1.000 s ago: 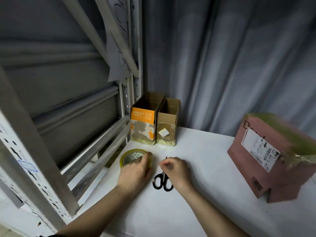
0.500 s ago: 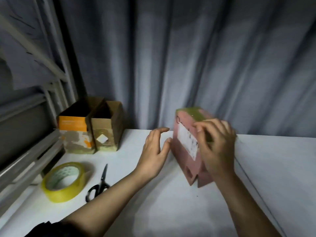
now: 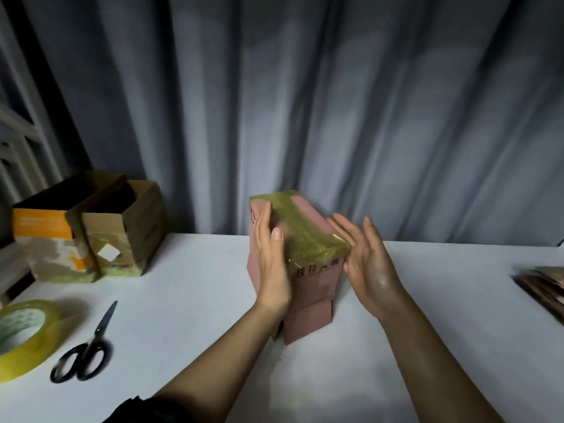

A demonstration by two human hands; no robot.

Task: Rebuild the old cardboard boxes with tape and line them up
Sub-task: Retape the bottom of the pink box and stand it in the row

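Observation:
A pink cardboard box (image 3: 314, 288) stands on the white table (image 3: 189, 300) at the centre, its top sealed with yellowish tape and its lower flaps hanging loose. My left hand (image 3: 271, 264) lies flat against the box's left side, fingers straight, thumb at the taped top edge. My right hand (image 3: 366, 264) is open with straight fingers at the box's right side, touching or nearly touching it. At the far left stand two open boxes side by side: an orange and white box (image 3: 45, 239) and a brown box (image 3: 128, 239).
A roll of yellow tape (image 3: 21, 340) lies at the left edge with black scissors (image 3: 88, 349) beside it. A stack of flattened cardboard (image 3: 546, 288) lies at the right edge. A grey curtain hangs behind the table; a metal rack stands at the far left.
Both hands left the tape roll and scissors and went to the pink box. The box has been turned and now stands between my palms, its narrow side facing me. The view swung right.

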